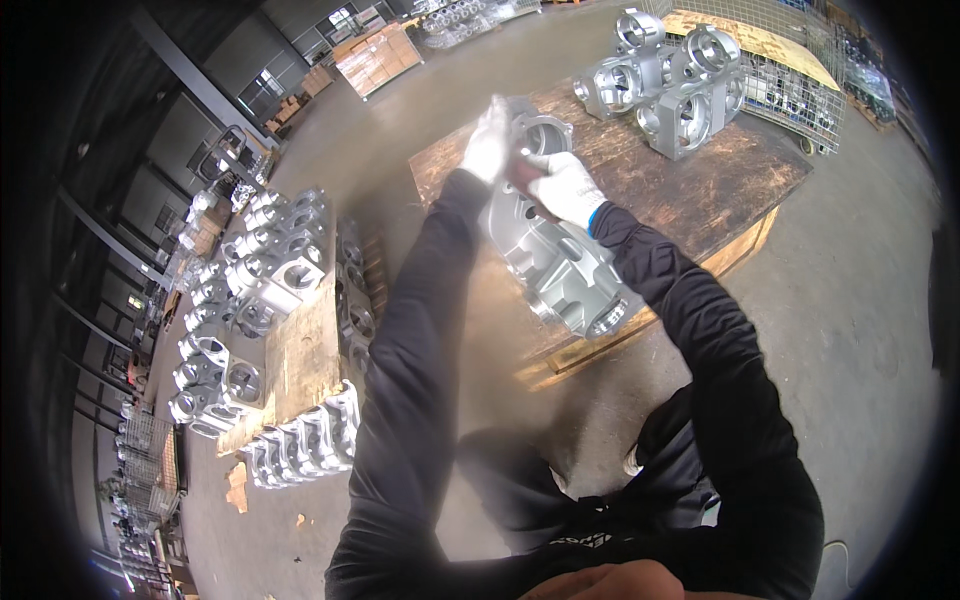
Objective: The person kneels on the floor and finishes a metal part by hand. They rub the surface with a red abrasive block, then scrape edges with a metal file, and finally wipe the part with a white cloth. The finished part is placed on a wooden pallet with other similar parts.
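Observation:
A large silver metal casting with round openings lies on the near left part of a wooden-topped crate. My left hand, in a white glove, lies against the left side of its far end. The fingers look stretched out, though bright and a little blurred. My right hand, in a white glove with a blue cuff, is closed on a flat reddish-brown piece over the casting, near its round opening. The kind of that piece is too blurred to tell.
Several similar castings stand at the crate's far right. A wire mesh cage is behind them. To my left, a pallet with a plywood sheet carries many castings. Stacked cardboard boxes stand farther back. Scraps lie on the floor.

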